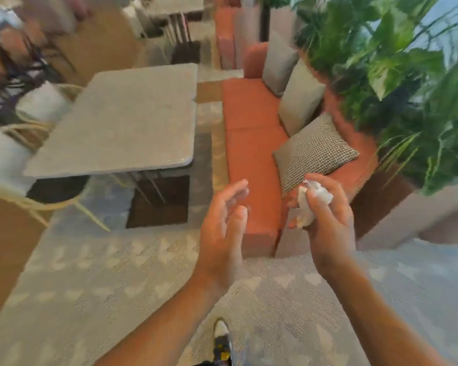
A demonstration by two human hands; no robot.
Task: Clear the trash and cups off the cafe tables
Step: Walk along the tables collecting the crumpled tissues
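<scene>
napkin in hand, nearest table top shows no trash

trash from the job is already picked up: a crumpled white napkin [311, 204] sits in the right hand [328, 220], whose fingers and thumb are curled round it, with paper poking out above and below the grip. the left hand [222, 228] is beside it, fingers straight and loosely spread, holding nothing. both hands hang in the air to the right of the grey table [122, 122] and nearer the camera than it, over the near end of the orange bench [249, 128] that runs along the table's right side.

no cup or scrap is visible on the grey table's top, so by my reading this table is done or needed nothing. what is left, as far as can be judged: the napkin has yet to go into a bin, and no bin or tray is in view. beyond the grey table, toward the top edge, stands another table [175, 3], too blurred and cut off to tell whether anything lies on it. no cups appear anywhere.

a patterned cushion [315, 151] leans on the bench to the table's right, with potted plants [394, 75] further right. pale chairs [43, 101] crowd the table's left side. a shoe [221, 336] shows on the carpet on the table's near side.
</scene>
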